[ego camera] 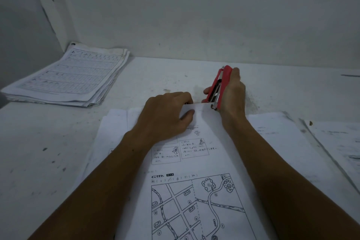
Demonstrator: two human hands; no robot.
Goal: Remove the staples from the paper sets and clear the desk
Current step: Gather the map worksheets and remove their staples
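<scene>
- While the top edge of a paper set [194, 161] is pinched between the thumb and curled fingers of the left hand [165, 115], that edge is lifted slightly off the sheets beneath.
- A red stapler [219, 87] is gripped by the right hand [232, 93], with the thumb laid along its outer side and the fingertips [207, 91] wrapped round from the far side; its near end is set against the raised paper edge, just beside the left thumb.
- The staple itself cannot be made out.
- The held set, printed with a street map and boxed exercises, is laid over other loose sheets [282, 132] spread on the white desk [48, 152].
- A separate stack of worksheets [72, 78] is placed at the far left, against the wall [194, 15], well apart from both hands.
</scene>
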